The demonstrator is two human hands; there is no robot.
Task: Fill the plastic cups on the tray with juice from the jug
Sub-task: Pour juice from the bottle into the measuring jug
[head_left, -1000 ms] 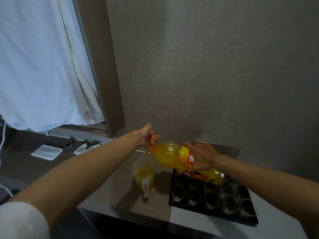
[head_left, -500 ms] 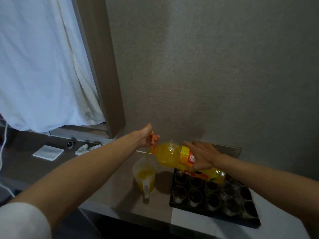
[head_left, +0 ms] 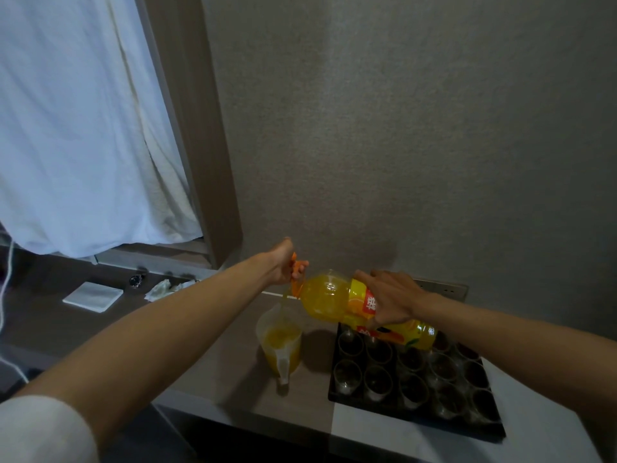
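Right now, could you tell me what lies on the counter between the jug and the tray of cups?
In the head view, nothing stands between the jug and the tray: only bare counter in shadow. The tilted juice bottle hangs above that gap.

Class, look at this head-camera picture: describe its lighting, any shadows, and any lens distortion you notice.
Head view: dim and grainy overall; the white curtain is brightest; the jug casts a soft shadow rightward toward the tray; wide-angle bending curves the wooden frame; the clear cups look murky.

Jug (head_left: 279, 342) stands left of the tray (head_left: 337, 392), bottle (head_left: 334, 295) above both.
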